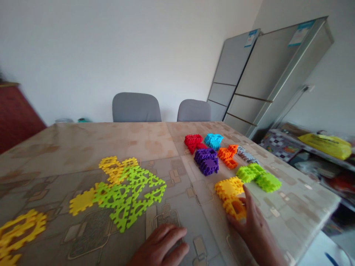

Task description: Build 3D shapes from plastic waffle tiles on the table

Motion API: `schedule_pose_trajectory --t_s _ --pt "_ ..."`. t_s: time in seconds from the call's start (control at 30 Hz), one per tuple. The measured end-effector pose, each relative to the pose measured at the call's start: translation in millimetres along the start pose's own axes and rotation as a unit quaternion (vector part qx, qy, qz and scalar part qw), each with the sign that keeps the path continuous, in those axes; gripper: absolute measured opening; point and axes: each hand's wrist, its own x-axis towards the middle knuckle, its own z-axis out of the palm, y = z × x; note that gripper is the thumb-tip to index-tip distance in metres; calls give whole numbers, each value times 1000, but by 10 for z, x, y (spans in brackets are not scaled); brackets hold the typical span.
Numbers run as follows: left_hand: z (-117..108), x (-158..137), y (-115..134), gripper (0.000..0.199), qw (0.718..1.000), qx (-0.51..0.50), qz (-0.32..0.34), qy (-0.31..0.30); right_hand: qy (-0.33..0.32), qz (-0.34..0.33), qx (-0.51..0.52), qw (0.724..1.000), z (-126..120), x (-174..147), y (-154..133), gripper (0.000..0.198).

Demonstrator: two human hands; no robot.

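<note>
My right hand (256, 223) is at a stack of yellow interlocking plastic tiles (235, 207), its thumb on the near side and its fingers at the far right. Touching that stack is another yellow stack (229, 186). My left hand (165, 245) lies low on the table, fingers stretched out with nothing in them. Beyond it, flat lime-green tiles (133, 192), some triangular, are spread in a cluster. Yellow tiles (112, 168) lie along its far edge, and a solid yellow square tile (82, 201) lies on its left.
Stacks of purple (206, 161), red (193, 141), blue (213, 140), orange (229, 156), grey (247, 155) and lime-green tiles (259, 177) stand on the right. More yellow tiles (23, 231) lie at the left. Two grey chairs (136, 107) are behind the table (97, 138).
</note>
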Motion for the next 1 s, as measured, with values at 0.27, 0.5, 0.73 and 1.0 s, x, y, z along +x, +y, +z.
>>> schedule_pose_trajectory --t_s 0.27,0.5,0.73,1.0 --pt "-5 -91 -25 16 999 -18 -38 -3 26 -102 -74 992 -132 94 -76 77" --pt "-787 -582 -383 44 968 146 -202 19 -217 -303 26 927 -124 240 -1060 50" --pt "-872 -713 -604 53 948 147 -283 2 -362 -390 -2 847 75 327 -1968 73" --pt "-993 -576 -471 24 956 5 -292 -17 -380 -389 -17 839 249 498 -2096 40"
